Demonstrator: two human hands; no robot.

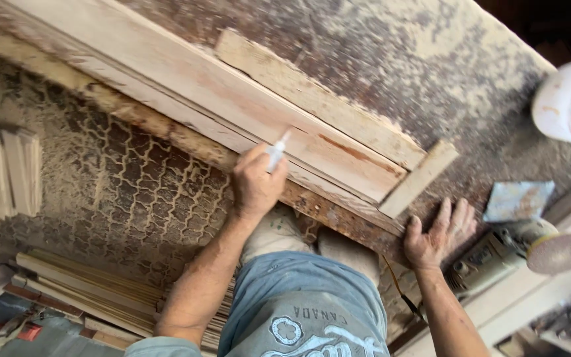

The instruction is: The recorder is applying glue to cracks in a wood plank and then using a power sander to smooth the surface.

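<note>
— What do you have on the head camera?

— My left hand has its fingers curled tight around a small white tube, nozzle aimed up at the long wooden plank just beyond the fingertips.

— And the other?

— My right hand lies flat, fingers spread, on the dusty workbench edge. A short wooden strip sits just above those fingers; a disc sander rests close beside them.
</note>
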